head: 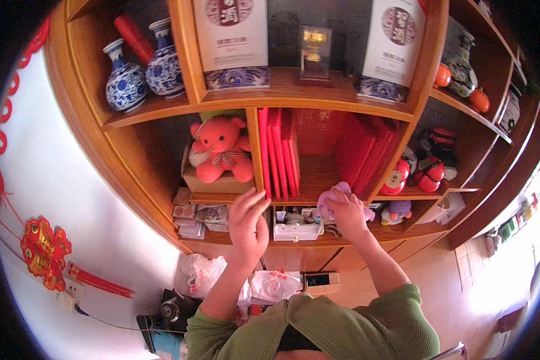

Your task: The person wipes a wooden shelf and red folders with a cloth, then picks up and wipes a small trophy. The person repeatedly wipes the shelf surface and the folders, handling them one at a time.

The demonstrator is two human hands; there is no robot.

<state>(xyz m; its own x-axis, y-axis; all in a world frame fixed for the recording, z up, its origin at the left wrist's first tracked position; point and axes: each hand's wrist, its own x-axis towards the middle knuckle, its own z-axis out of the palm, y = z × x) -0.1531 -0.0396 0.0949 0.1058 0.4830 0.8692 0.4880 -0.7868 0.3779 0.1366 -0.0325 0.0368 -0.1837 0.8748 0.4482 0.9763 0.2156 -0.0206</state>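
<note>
My right hand [352, 217] presses a bunched pink cloth [327, 203] against the front edge of a wooden shelf [312, 194]. Upright red folders or books [280, 155] line the left of that compartment. Similar red ones [364, 157] lean at its right, just above the cloth. My left hand [249, 225] is raised with its fingers extended and nothing in it. Its fingertips are at the shelf edge by the wooden divider [254, 153]; whether they touch it I cannot tell. A pink teddy bear [222, 150] sits in the compartment to the left, on a cardboard box [202, 180].
Below stands a small white drawer box [298, 232] of small items. Blue-and-white porcelain vases [125, 85], tall printed boxes [234, 49] and a trophy in a clear case [315, 51] fill the upper shelf. Red figurines [397, 176] stand right. Plastic bags [276, 285] lie on the floor.
</note>
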